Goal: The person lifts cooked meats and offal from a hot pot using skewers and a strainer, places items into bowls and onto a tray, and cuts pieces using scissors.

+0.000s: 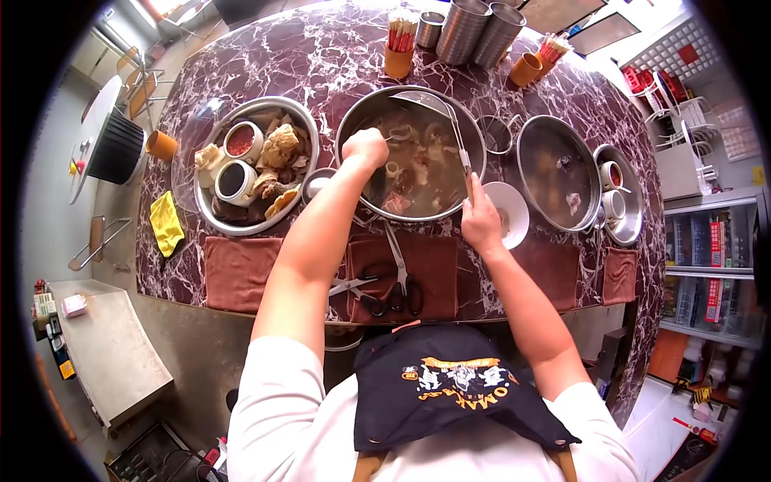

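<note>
My left hand (366, 149) is closed over the left part of a big steel pot (345, 120). A thin metal piece shows beyond its fingers, but what it grips is mostly hidden. The pot holds cloudy broth with meat and bone pieces (418, 165). At the pot's right rim, my right hand (482, 217) is wrapped round the long handle of a metal strainer (418, 100). The strainer's head lies at the far side of the pot. Just right of this hand is a white bowl (516, 210).
A steel tray (313, 132) with meats and sauce cups stands left. A second pot (524, 145) and a smaller tray (636, 205) stand right. Scissors (400, 273) lie on brown cloths (438, 265) in front. Steel cups (463, 32) and a yellow cloth (166, 223) are also there.
</note>
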Motion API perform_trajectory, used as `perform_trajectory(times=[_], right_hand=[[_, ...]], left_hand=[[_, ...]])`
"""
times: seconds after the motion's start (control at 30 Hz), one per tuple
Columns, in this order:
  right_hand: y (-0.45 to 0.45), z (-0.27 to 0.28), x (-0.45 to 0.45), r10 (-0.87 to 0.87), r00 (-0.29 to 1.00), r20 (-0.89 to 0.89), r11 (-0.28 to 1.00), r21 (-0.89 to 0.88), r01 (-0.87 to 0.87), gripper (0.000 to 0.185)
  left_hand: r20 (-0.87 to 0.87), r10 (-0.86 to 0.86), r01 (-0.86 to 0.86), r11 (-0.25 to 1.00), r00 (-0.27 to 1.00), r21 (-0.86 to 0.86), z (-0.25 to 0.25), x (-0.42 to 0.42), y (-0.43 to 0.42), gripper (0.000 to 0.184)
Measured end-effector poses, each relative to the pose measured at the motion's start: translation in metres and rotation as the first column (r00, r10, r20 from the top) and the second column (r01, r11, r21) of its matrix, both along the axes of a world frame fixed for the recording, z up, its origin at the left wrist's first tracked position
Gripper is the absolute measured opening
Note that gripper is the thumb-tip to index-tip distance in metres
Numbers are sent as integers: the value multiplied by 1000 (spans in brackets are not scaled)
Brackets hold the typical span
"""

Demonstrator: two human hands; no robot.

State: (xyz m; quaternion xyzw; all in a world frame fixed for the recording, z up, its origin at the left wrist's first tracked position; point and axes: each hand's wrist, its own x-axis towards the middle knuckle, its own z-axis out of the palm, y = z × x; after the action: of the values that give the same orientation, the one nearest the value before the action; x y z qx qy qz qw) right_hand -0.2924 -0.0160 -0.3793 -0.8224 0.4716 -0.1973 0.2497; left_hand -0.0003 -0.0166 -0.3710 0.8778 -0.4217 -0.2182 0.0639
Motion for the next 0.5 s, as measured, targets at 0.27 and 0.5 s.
perform_trajectory(times=[0.27, 0.5], right_hand=[[8, -3, 5, -91, 969, 230, 978, 204, 43, 58], [6, 26, -24, -50, 935, 350, 977, 213, -28, 57]], left_hand=[[-287, 60, -89, 992, 956, -87, -71, -12, -55, 31], [-326, 30, -76, 989, 945, -130, -78, -17, -57, 32]])
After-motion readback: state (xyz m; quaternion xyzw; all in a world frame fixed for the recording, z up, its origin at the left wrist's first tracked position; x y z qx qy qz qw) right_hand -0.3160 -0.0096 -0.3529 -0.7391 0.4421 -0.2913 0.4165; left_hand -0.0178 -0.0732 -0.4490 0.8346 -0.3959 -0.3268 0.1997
